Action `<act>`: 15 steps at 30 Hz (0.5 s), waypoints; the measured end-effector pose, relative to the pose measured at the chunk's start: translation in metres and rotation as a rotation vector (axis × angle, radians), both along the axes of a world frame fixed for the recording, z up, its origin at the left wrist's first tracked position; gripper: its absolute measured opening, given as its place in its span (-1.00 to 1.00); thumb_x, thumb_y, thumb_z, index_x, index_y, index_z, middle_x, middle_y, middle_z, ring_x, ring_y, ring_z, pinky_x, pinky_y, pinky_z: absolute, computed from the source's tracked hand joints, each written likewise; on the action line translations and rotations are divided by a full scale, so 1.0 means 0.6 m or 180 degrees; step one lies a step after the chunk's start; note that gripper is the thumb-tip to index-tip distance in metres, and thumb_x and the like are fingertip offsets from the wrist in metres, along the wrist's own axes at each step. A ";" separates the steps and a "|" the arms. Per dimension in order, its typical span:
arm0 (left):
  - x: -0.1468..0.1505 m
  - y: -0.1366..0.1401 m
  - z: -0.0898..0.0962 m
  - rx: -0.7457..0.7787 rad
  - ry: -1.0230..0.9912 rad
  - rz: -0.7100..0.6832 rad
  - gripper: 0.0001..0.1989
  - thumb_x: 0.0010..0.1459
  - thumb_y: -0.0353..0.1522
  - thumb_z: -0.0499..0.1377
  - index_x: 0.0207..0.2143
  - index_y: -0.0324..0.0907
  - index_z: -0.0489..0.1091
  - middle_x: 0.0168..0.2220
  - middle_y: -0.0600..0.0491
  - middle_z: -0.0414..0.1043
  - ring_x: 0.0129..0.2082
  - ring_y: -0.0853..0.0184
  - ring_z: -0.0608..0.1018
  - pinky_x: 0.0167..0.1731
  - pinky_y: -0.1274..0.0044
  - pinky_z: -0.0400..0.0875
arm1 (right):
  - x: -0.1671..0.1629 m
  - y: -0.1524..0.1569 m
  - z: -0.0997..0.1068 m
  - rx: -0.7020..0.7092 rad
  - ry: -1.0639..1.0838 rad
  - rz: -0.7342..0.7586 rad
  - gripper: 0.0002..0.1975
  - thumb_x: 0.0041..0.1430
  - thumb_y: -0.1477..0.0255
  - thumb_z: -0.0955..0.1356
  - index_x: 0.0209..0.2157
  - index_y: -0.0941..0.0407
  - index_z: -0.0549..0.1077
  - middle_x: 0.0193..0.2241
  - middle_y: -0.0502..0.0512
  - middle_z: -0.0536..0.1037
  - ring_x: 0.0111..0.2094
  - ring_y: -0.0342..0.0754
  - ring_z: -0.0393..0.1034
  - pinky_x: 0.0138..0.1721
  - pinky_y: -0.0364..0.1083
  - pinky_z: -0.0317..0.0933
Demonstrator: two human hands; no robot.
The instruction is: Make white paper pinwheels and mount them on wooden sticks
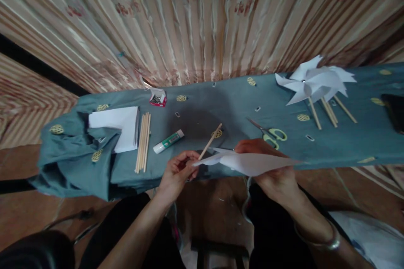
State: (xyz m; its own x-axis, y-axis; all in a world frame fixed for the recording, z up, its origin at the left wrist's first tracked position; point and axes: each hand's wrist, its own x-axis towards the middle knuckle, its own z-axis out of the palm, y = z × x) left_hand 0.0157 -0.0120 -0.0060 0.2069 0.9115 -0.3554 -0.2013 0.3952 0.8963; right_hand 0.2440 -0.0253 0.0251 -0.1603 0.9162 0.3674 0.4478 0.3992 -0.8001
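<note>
Near the table's front edge, a white paper pinwheel (252, 164) is held up in front of me. My right hand (271, 172) grips it from behind, with its fingers partly hidden by the paper. My left hand (178, 172) is closed at the lower end of a thin wooden stick (211, 141), by the pinwheel's left tip. Whether the stick is joined to the paper I cannot tell. Green-handled scissors (269, 133) lie just beyond my right hand. A glue stick (168, 141) lies beyond my left hand.
Several wooden sticks (143, 143) lie beside folded white paper (126, 128) at the left. A small red box (158, 98) of pins stands open behind them. Pinwheels on sticks (311, 82) lie at the back right. A dark object (394, 111) sits at the right edge.
</note>
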 end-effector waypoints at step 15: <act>0.034 0.007 0.013 -0.0008 0.0650 -0.0397 -0.74 -0.10 -0.22 0.33 -0.57 -0.22 0.41 -0.65 0.16 0.30 -0.60 0.46 0.32 -0.54 0.59 0.21 | 0.019 -0.001 -0.003 0.0053 0.0203 -0.0247 -0.79 0.19 0.45 0.31 -0.14 -0.01 0.49 -0.16 0.09 0.58 -0.09 0.06 0.45 -0.02 0.10 0.32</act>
State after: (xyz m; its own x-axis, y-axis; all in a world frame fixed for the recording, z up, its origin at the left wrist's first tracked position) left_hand 0.0359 -0.0076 0.0018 0.2413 0.8825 -0.4037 0.0347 0.4079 0.9124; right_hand 0.2553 -0.0258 0.0234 -0.0648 0.9186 0.3898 0.4262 0.3787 -0.8215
